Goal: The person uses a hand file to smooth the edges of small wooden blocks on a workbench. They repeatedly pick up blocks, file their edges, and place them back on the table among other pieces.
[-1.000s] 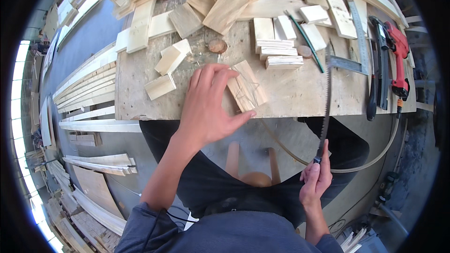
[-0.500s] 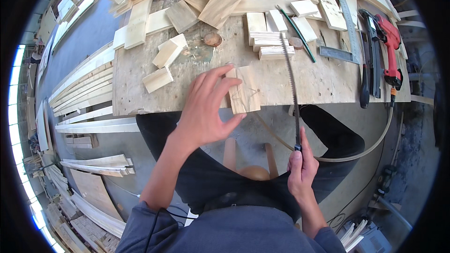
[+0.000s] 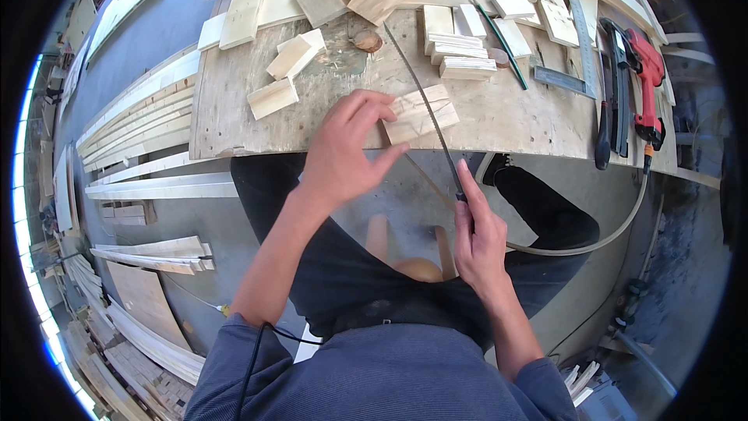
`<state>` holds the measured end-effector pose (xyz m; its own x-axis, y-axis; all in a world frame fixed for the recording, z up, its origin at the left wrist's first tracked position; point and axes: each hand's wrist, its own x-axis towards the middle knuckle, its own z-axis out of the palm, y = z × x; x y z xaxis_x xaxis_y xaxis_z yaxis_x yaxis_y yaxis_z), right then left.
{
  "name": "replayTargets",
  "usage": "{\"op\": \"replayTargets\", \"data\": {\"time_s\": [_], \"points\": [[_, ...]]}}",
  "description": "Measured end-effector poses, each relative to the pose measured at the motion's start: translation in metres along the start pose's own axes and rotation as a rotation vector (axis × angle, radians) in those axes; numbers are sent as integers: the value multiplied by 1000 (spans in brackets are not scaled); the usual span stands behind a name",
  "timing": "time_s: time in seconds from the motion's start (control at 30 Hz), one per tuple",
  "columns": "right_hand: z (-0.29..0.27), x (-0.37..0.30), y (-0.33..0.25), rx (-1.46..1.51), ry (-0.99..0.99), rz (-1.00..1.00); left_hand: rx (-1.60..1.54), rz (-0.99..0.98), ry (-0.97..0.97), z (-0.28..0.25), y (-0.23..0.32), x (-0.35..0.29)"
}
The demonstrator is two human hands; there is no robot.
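Note:
A small wooden block (image 3: 407,120) with pencil lines on its face lies by the bench's front edge. My left hand (image 3: 347,144) grips its left end, fingertips on the near-left corner and thumb along the front side. In my right hand (image 3: 481,238) is the handle of a narrow hand saw (image 3: 433,115). Its thin toothed blade slants up and left across the block, the tip pointing at the far side of the bench. Whether the teeth touch the wood I cannot tell.
On the workbench (image 3: 234,125) lie loose wood offcuts (image 3: 273,99), a stack of small blocks (image 3: 466,68), a green pencil (image 3: 500,40), a metal square (image 3: 562,81), a screwdriver (image 3: 602,144) and a red air nailer (image 3: 645,70) with a hose. Long boards (image 3: 140,121) lie at the left.
The block has turned from upright to nearly crosswise and sits further onto the bench. My right hand has moved left and up, swinging the saw blade over the block.

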<state>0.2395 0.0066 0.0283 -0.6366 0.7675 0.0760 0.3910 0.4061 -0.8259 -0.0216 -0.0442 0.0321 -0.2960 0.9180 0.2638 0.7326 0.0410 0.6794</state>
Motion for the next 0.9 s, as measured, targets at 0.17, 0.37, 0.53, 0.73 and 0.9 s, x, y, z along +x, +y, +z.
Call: {"op": "replayTargets", "data": {"time_s": [0.17,0.37,0.53,0.73,0.9], "points": [[6,22,-4,-76,-84,0,-69,65,48,-1,-22,6],[16,34,-15,-65,-46,-5,-90,203,141,3,-33,3],[25,38,-18,-74,-61,13,-41,287,174,10,-34,2],[32,42,-20,-77,-54,0,-31,283,199,12,-34,3],[35,41,-22,-164,-53,-20,12,319,186,11,-33,4]]}}
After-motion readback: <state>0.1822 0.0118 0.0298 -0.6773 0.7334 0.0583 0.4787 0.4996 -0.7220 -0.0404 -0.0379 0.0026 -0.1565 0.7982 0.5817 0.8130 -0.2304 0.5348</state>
